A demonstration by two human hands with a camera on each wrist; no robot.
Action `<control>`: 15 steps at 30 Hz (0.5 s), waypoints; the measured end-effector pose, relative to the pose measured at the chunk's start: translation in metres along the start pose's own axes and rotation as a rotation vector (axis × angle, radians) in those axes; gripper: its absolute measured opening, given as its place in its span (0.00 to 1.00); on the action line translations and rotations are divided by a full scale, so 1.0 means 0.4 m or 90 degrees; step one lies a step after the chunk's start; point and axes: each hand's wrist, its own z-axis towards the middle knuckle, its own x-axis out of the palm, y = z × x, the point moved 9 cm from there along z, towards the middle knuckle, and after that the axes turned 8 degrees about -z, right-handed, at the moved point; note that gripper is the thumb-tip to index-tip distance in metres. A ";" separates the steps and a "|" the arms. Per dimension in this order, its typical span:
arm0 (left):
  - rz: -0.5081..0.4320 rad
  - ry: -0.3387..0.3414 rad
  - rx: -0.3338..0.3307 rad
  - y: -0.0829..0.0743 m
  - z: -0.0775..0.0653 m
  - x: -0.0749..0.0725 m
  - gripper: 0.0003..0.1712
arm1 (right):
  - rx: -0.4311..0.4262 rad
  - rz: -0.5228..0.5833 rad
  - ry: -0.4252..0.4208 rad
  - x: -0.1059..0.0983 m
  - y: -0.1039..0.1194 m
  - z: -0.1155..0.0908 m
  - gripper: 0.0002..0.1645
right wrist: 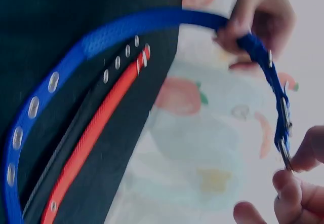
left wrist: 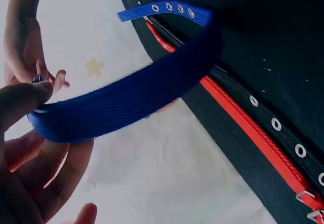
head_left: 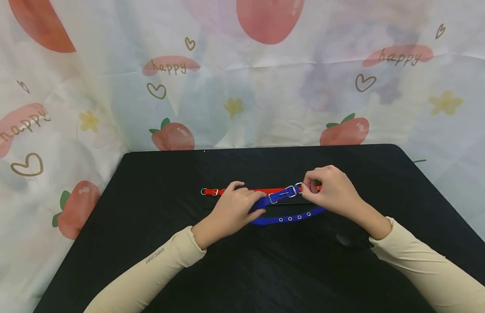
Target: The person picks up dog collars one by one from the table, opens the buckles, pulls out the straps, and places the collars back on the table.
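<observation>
Both hands hold a blue pet collar point(head_left: 274, 220) above the black table. My left hand point(head_left: 235, 208) pinches its strap between thumb and fingers, a little behind the buckle end. At the other side, my right hand point(head_left: 333, 189) pinches the metal D-ring point(right wrist: 285, 157) at the collar's tip. Between the hands run the metal buckle point(head_left: 292, 191) and a keeper loop point(head_left: 272, 198). The collar is unfastened; its free end, with several metal eyelets, curves round below the hands in the head view.
Behind the blue collar, a red collar point(head_left: 215, 191) with a buckle and ring lies straight across the table point(head_left: 168, 174). A black collar point(left wrist: 263, 113) with metal eyelets lies alongside it. A printed cloth point(head_left: 266, 95) hangs behind the table's far edge.
</observation>
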 end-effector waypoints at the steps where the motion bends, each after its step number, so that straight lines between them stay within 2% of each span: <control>1: -0.002 0.004 0.003 0.002 -0.002 0.000 0.16 | 0.004 -0.004 0.004 -0.005 -0.011 -0.003 0.16; 6: 0.014 0.006 0.018 0.017 -0.011 -0.012 0.16 | 0.019 -0.023 0.015 -0.025 -0.073 -0.010 0.15; 9: 0.030 0.006 0.029 0.033 -0.016 -0.026 0.17 | 0.049 -0.029 0.037 -0.025 -0.124 -0.017 0.13; 15: 0.044 0.029 0.034 0.099 -0.022 -0.040 0.20 | 0.103 -0.060 0.076 -0.004 -0.220 -0.028 0.10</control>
